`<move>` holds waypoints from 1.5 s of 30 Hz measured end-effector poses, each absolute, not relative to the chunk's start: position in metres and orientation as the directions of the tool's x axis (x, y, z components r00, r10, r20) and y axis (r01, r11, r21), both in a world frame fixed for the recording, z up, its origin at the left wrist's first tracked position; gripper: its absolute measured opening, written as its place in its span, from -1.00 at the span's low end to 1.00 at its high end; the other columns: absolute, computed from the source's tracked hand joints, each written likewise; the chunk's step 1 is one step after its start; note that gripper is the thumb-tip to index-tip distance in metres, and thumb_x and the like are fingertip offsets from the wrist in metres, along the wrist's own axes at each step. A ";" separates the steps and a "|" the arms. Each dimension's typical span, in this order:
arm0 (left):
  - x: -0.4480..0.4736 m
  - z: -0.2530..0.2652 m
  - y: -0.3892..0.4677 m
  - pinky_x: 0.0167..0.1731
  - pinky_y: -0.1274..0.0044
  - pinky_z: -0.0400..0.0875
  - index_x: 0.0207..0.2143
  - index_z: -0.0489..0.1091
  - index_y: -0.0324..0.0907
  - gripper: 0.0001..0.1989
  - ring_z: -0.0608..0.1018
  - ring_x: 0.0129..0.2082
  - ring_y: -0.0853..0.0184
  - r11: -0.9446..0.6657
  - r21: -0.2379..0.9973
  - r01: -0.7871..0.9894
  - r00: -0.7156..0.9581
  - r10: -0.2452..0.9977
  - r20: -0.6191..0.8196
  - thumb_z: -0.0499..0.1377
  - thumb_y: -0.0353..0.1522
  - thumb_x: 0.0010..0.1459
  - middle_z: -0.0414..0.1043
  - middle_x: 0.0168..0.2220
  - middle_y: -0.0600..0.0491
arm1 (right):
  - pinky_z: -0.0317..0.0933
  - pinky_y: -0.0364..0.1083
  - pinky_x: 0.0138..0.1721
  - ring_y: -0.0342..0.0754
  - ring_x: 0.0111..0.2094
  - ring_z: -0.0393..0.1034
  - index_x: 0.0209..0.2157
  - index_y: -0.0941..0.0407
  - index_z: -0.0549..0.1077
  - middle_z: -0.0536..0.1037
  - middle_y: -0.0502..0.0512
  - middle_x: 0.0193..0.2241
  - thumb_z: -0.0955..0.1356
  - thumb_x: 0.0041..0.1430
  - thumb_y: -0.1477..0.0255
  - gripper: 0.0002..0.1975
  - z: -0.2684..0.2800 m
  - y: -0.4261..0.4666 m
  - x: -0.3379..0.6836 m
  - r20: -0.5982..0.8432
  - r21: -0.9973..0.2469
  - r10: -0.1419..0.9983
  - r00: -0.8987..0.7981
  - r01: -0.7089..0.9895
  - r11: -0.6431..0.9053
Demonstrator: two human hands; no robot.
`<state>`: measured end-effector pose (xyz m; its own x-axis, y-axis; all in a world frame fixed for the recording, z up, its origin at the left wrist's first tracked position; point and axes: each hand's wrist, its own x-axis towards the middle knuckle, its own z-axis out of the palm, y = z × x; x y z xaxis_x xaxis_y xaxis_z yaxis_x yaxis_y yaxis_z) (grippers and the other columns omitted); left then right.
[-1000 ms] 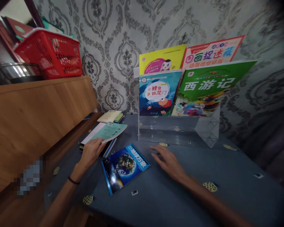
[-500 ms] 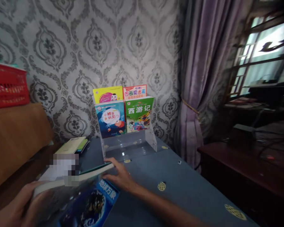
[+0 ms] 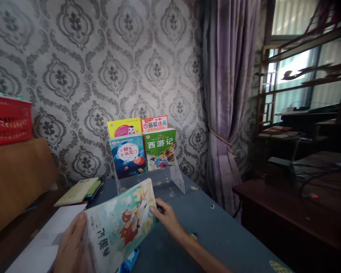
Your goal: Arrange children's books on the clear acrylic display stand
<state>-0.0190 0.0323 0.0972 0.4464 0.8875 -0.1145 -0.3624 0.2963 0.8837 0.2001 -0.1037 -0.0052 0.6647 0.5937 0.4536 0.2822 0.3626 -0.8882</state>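
A pale green picture book (image 3: 122,223) with a red-caped figure on its cover is held up between my two hands, its cover turned sideways and tilted toward me. My left hand (image 3: 71,242) grips its left edge. The thumb of my right hand (image 3: 166,218) lies on the cover at the right edge, with the fingers behind. Below it, part of a blue book (image 3: 130,261) shows on the table. Behind stands a clear display rack (image 3: 177,180), holding a yellow book (image 3: 123,127), a red-edged book (image 3: 156,123), a blue fish book (image 3: 127,157) and a green book (image 3: 160,149).
The table (image 3: 216,235) has a grey-blue cloth. Left of the rack lie stacked books (image 3: 78,191) and white paper (image 3: 39,242). A red basket (image 3: 10,119) sits on a brown box (image 3: 19,174). A purple curtain (image 3: 227,113) and a dark desk (image 3: 272,212) are at the right.
The held book has been turned so its cover faces me, instead of its edge. My right hand has shifted right with it. The blue book is now mostly covered. The camera view has shifted.
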 end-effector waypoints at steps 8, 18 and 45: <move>0.003 0.063 0.029 -0.24 0.32 0.63 -0.08 0.47 -0.30 -0.79 0.71 -0.32 0.10 0.520 0.819 -0.241 0.537 0.775 -0.334 0.10 -0.39 0.34 0.63 -0.43 -0.09 | 0.40 -0.01 -0.29 -0.02 -0.46 0.50 -0.27 0.15 0.58 0.62 0.10 -0.44 0.49 -0.04 -0.09 -0.43 -0.010 -0.116 0.196 0.074 -0.944 0.789 0.610 -0.211 0.252; 0.009 0.058 0.044 -0.09 0.29 0.60 -0.02 0.49 -0.35 -0.61 0.67 -0.11 0.07 0.515 0.838 -0.180 0.624 0.719 -0.308 0.02 -0.23 0.39 0.65 -0.22 -0.23 | 0.51 0.03 -0.21 0.09 -0.33 0.63 -0.26 0.15 0.56 0.70 0.16 -0.34 0.54 0.00 0.11 -0.59 -0.018 -0.114 0.194 -0.032 -0.848 0.783 0.621 -0.432 0.308; 0.060 0.062 0.018 0.06 0.33 0.49 -0.15 0.56 -0.29 -0.56 0.60 0.03 0.09 0.335 0.740 -0.583 0.604 0.788 0.118 0.34 -0.10 0.12 0.65 -0.14 -0.15 | 0.38 -0.12 -0.42 -0.06 -0.51 0.52 -0.45 0.14 0.55 0.65 0.02 -0.50 0.65 -0.31 0.25 -0.60 -0.008 -0.136 0.224 0.099 -0.956 0.777 0.622 -0.156 0.247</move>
